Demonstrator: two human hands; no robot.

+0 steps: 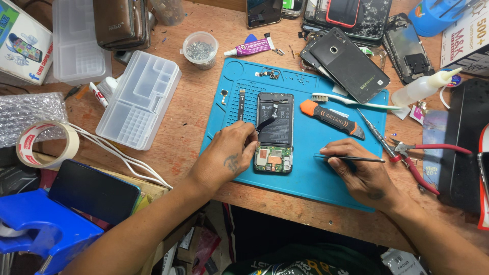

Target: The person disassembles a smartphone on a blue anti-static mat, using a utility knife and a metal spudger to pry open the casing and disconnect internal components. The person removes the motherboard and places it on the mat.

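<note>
Your left hand (229, 155) rests on the blue mat (316, 178), its fingers curled narrow against the left edge of the opened phone (274, 132), steadying it. The phone lies back-side up in the middle of the mat, with its cover off, the dark battery showing above and the green circuit board at the lower end. A black ribbon cable bends across it near your fingertips (253, 138); whether you are pinching that cable or only touching the phone's edge is hard to tell from here.

Your right hand (356, 170) sits on the mat to the right of the phone, well apart from your left, closed around a thin metal tool (351, 159) that lies almost level, its tip pointing left toward the phone without touching it.

Above your right hand lie an orange-and-black utility knife (331, 118) and a toothbrush (351, 101). A screwdriver (374, 133) and red-handled pliers (420, 163) sit at the mat's right edge. A small strip part (241, 104) lies just left of the phone. Off the mat to the left are a clear plastic organiser tray (138, 99), a roll of tape (47, 144) and a cup of screws (200, 50).
</note>
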